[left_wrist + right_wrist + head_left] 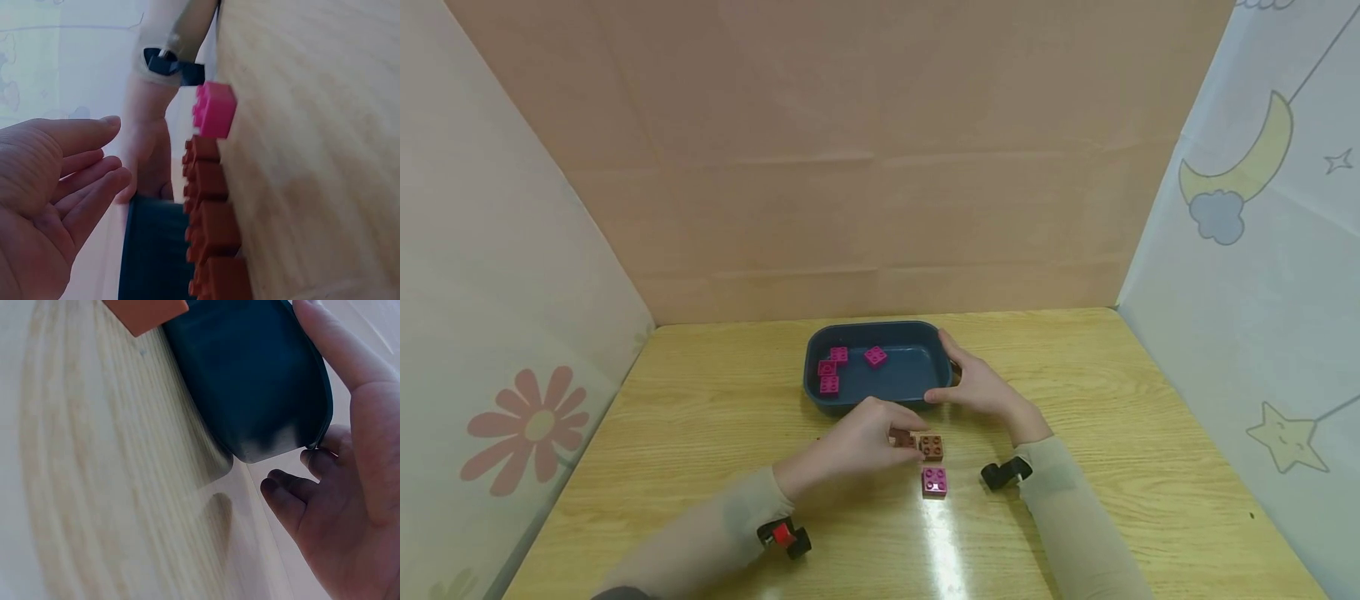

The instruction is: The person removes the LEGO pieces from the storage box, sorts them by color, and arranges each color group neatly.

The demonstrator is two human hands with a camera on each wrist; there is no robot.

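Note:
A dark blue tray (901, 385) stands toward the back of the table, with several pink bricks (829, 385) in its left half. My right hand (983, 388) grips the tray's right end, thumb at the front corner of the rim and fingers at the far corner. In front of the tray is a row of several brown bricks (215, 228), studs up. Over that row hovers my left hand (867, 440), fingers loosely curved and holding nothing; it hides part of the row in the head view. One pink brick (934, 482) lies on the table nearer me, just in front of the rightmost brown brick (931, 447).
The wooden table (1150, 467) meets a brown paper-covered wall (880, 208) behind the tray. Printed panels stand at both sides, a flower (537, 425) on the left one and a moon (1247, 162) on the right one. A black wrist device (1006, 473) is on each forearm.

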